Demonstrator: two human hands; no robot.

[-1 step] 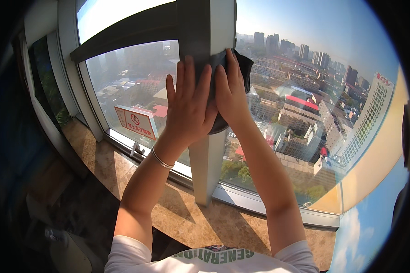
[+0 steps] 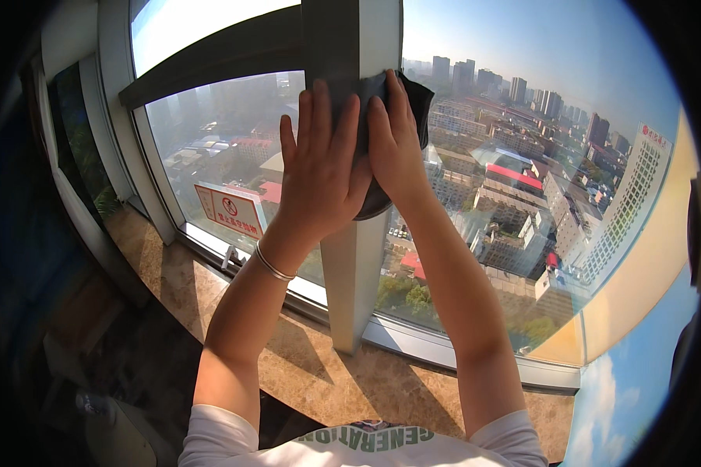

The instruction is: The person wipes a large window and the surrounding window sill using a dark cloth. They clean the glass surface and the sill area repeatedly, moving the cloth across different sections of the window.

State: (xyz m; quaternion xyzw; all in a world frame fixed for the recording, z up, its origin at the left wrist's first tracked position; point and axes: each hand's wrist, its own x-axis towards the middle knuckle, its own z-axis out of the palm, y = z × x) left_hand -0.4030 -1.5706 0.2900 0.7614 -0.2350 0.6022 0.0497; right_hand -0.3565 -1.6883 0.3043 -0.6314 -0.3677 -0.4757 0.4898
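A tall window post (image 2: 352, 288) stands before me, its left face dark and its right face pale grey. My left hand (image 2: 317, 175) lies flat against the dark side, fingers stretched up and spread, a silver bangle (image 2: 273, 266) on the wrist. My right hand (image 2: 397, 152) holds a black cloth (image 2: 417, 100) pressed to the post, fingers reaching up over it. The cloth sticks out to the right of those fingers, and its lower edge hangs beneath the two hands. My left thumb side meets the right hand's heel. How far the cloth runs under my left palm is hidden.
Window panes flank the post, with a city far below. A red-and-white sign (image 2: 230, 212) is on the left pane, above a window handle (image 2: 232, 257). Below runs a brown marble sill (image 2: 389, 385). A pale wall panel (image 2: 631, 288) bounds the right side.
Both hands and the black cloth have slid slightly upward along the post. My left hand has also shifted a little to the left.
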